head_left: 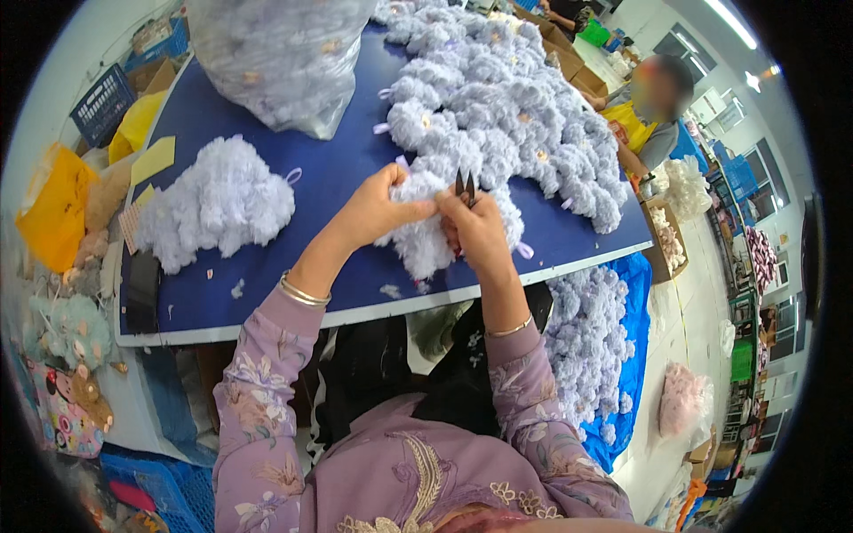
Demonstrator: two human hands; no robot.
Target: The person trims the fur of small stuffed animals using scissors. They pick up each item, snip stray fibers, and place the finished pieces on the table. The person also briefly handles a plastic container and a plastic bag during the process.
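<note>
My left hand pinches a fluffy pale-lavender plush piece near the table's front edge. In my right hand is a pair of small scissors, its dark pointed blades sticking up above the fingers. The fingers of both hands nearly meet over the plush, and the scissors' handles are mostly hidden in my grip. Behind my hands spreads a large pile of similar plush pieces, some with small ribbon loops. A smaller heap of plush lies to the left.
The blue tabletop has a pale rim. A clear plastic bag stuffed with plush stands at the back. Below the table's right side, more plush lies on blue sheeting. Another person sits at the far right.
</note>
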